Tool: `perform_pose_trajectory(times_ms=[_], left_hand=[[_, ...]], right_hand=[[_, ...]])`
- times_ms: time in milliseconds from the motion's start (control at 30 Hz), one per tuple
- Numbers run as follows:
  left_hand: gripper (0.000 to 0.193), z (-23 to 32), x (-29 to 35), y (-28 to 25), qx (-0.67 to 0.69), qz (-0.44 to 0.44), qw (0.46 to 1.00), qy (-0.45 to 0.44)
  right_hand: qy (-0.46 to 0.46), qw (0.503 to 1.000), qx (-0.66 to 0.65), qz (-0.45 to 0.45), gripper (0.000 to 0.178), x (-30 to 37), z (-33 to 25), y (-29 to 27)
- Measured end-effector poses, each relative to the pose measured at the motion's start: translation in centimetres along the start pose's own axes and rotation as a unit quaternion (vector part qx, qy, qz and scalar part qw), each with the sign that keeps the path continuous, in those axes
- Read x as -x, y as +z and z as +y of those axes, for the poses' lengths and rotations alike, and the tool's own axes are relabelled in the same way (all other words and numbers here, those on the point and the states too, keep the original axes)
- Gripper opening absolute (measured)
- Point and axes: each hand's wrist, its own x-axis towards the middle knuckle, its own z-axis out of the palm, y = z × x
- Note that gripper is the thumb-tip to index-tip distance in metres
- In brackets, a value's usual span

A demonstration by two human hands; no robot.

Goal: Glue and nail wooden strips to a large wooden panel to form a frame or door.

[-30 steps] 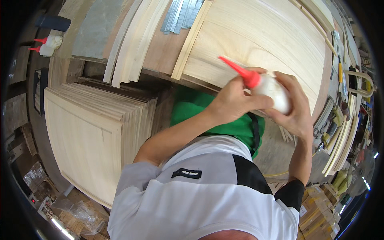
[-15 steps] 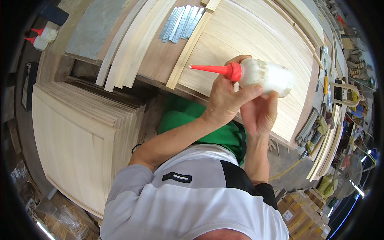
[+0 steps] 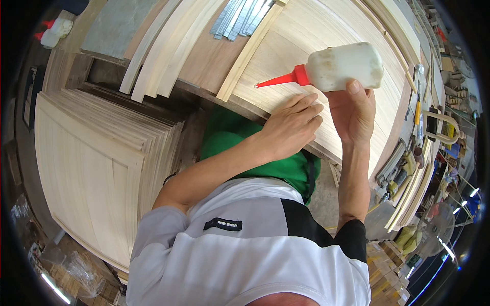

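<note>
A white glue bottle (image 3: 347, 66) with a red nozzle is gripped by my right hand (image 3: 353, 112), thumb on its near side. The bottle lies nearly level, its nozzle pointing left and slightly down above a pale wooden panel (image 3: 286, 56). Below the nozzle, my left hand (image 3: 293, 125) is off the bottle with fingers stretched out and a little bent, at the panel's near edge. Nothing shows in that hand. Whether its fingertips touch the panel I cannot tell.
Thin metal strips (image 3: 240, 19) lie left of a wooden strip (image 3: 250, 51). Long boards (image 3: 171, 51) stick out over the table's near edge. A tall stack of panels (image 3: 92, 178) stands at left. Two more red-tipped bottles (image 3: 58, 30) sit far left; tools (image 3: 400, 168) lie at right.
My left hand has let go of the bottle and dropped toward the panel edge. My right hand has lifted the bottle slightly away and right, and its nozzle tilts further down.
</note>
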Motion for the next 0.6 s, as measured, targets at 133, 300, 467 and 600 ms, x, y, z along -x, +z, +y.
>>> perform_pose_trajectory(times_ms=[133, 300, 467, 600], left_hand=[[0.039, -0.3, 0.2, 0.3, 0.002, 0.019, 1.0, 0.004], [0.037, -0.4, 0.2, 0.5, 0.008, 0.016, 1.0, -0.007], [0.034, -0.7, 0.4, 0.8, 0.002, 0.015, 1.0, -0.013], [0.031, -0.8, 0.4, 0.8, 0.006, 0.025, 1.0, -0.009]], right_hand=[[0.019, 1.0, 0.014, -0.012, 0.055, -0.4, 0.5, 0.5], [0.038, 0.999, -0.014, -0.006, 0.058, -0.7, 1.3, 0.4], [0.04, 0.998, 0.002, -0.053, 0.064, -0.9, 2.0, 0.3], [0.043, 0.997, -0.032, -0.059, 0.066, -1.1, 2.3, 0.4]])
